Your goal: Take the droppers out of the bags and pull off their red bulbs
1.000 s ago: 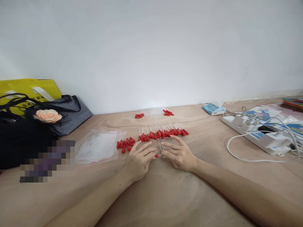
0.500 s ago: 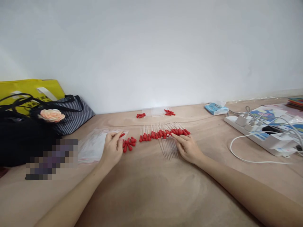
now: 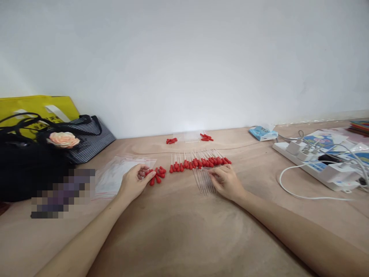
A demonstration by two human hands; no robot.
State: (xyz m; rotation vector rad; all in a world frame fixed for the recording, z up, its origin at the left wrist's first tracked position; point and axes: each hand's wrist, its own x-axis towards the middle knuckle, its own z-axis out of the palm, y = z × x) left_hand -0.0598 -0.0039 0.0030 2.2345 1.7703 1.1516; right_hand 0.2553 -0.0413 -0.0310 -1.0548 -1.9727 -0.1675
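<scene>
A row of clear glass droppers with red rubber bulbs (image 3: 198, 162) lies across the wooden table. Bare glass tubes (image 3: 203, 180) lie in front of them. A small heap of loose red bulbs (image 3: 157, 174) sits to the left. My left hand (image 3: 134, 182) rests beside that heap, fingers curled, pinching a red bulb at its tips. My right hand (image 3: 226, 181) lies on the bare tubes, fingers bent and pinching at one tube.
A clear zip bag (image 3: 115, 177) lies left of the bulbs. Black and striped bags (image 3: 86, 138) and a yellow bag (image 3: 37, 109) stand at far left. More droppers (image 3: 188, 137) lie by the wall. A white power strip (image 3: 319, 165) with cables and a tissue pack (image 3: 263, 132) are at right.
My left hand moved left from the tubes to the heap of loose bulbs and closed on one. My right hand slid forward, then drew back onto the bare tubes.
</scene>
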